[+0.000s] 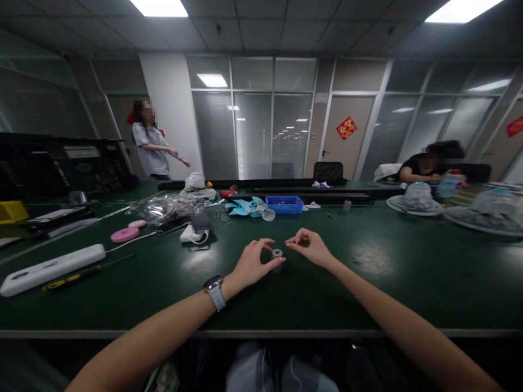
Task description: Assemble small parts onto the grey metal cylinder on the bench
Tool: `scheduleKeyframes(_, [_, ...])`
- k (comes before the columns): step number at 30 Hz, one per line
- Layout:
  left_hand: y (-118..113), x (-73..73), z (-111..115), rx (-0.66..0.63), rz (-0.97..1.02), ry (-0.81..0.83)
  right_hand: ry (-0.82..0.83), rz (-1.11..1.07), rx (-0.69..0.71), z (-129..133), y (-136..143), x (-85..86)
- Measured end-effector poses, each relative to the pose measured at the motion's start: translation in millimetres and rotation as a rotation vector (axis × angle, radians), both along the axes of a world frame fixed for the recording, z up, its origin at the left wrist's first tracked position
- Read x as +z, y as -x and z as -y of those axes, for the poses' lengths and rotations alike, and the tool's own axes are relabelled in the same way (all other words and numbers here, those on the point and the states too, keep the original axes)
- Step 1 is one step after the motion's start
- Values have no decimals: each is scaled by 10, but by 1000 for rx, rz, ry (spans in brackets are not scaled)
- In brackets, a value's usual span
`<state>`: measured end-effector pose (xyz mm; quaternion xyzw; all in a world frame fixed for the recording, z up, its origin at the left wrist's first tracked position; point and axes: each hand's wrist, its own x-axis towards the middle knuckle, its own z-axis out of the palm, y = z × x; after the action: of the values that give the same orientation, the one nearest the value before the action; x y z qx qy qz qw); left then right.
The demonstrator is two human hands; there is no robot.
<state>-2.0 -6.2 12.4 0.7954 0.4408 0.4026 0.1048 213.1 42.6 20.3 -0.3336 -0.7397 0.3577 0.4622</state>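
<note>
A small grey metal cylinder point(277, 253) stands upright on the green table in front of me, with a dark hole in its top face. My left hand point(256, 260), with a watch on its wrist, curves its thumb and fingers around the cylinder's sides. Just to the right of it, my right hand point(311, 247) is held above the table with thumb and index finger pinched together. Whatever is between those fingertips is too small to make out.
Behind the hands lie a blue bin point(285, 205) and light-blue fan blades point(247, 207). A power strip point(53, 269) and a yellow-handled screwdriver point(71, 280) lie at left. Fan parts point(414, 200) stand at right. One person stands back left; another sits back right.
</note>
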Motion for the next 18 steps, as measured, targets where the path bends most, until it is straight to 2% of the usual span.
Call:
scheduleKeyframes(2, [-3,12,5,-13,21,-1,-47,-89,7,64,100,71])
scheduleKeyframes(8, [-13,14,2,-76,38,-39,-120,-32,112,223,338,119])
scheduleKeyframes(18, [-21,34,8,-78,58,-49,-193,14,97,220,326,51])
